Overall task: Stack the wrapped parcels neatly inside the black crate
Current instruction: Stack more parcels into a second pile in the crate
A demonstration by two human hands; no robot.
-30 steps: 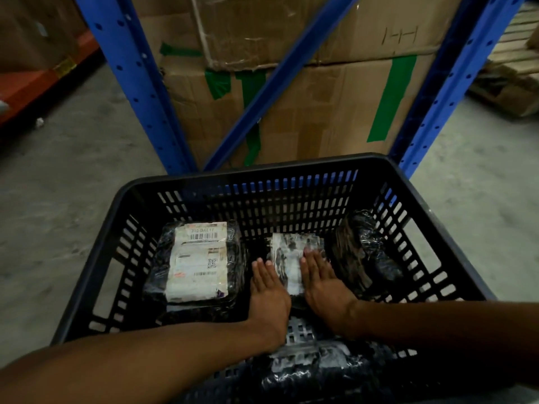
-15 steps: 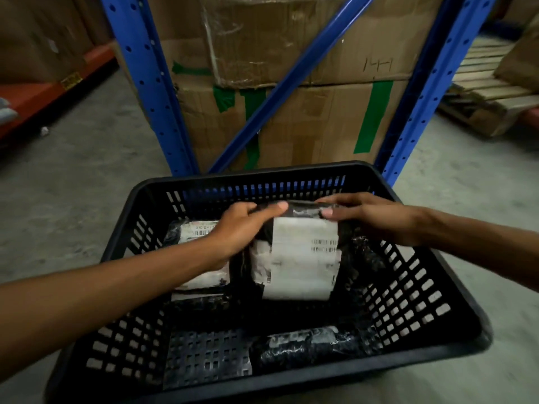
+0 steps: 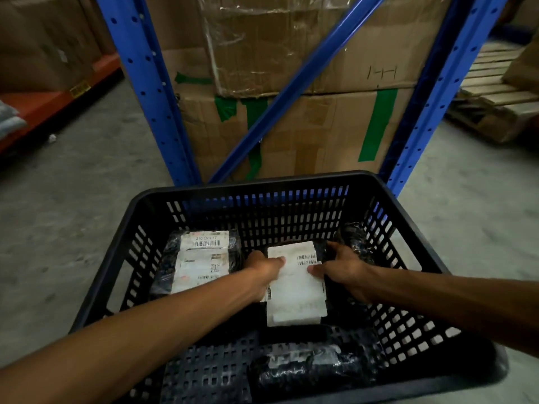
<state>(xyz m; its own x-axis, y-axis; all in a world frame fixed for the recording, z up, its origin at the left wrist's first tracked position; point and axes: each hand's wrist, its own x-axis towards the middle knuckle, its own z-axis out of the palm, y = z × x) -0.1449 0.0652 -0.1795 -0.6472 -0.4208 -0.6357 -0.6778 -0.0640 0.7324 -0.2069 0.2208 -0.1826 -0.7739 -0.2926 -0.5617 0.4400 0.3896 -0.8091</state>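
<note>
The black crate (image 3: pixel 256 186) stands on the floor in front of me. Both my hands grip a black-wrapped parcel with a big white label (image 3: pixel 294 290) in the middle of the crate: my left hand (image 3: pixel 264 271) on its left edge, my right hand (image 3: pixel 341 269) on its right edge. It lies flat, low in the crate. A second labelled parcel (image 3: pixel 201 260) lies at the crate's left. A dark parcel (image 3: pixel 354 237) leans against the right wall. Another dark parcel (image 3: pixel 309 365) lies at the near side.
A blue rack frame (image 3: pixel 145 91) with stacked cardboard boxes (image 3: pixel 306 123) stands right behind the crate. Wooden pallets (image 3: pixel 495 91) lie at the far right. An orange shelf beam (image 3: pixel 58 103) runs along the left. Grey concrete floor surrounds the crate.
One second ago both palms pressed flat on a parcel; then I held the white-labelled parcel above the crate. Now it sits lower inside, on the middle spot, still gripped by both hands.
</note>
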